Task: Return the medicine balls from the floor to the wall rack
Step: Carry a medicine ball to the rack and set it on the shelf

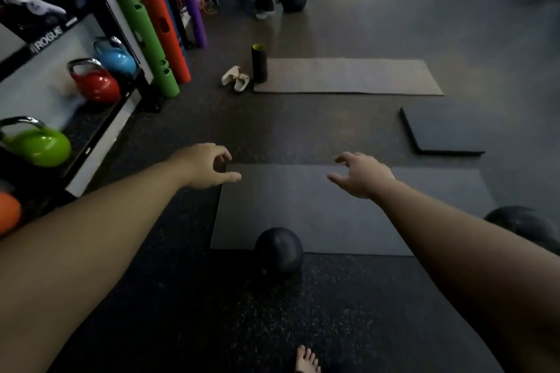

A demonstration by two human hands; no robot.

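Arms outstretched: left hand (201,165) and right hand (362,174), fingers loosely apart, holding nothing. Smooth round black ball (278,253) sits below and between them, on speckled rubber floor (212,312) at flat grey mat's (333,215) near edge. Second ball (527,224), dark, lies right of the right fingers.

Dark rubber floor (212,327), grey mat (303,206), black medicine ball (278,254)

Open air above medicine ball (278,251)
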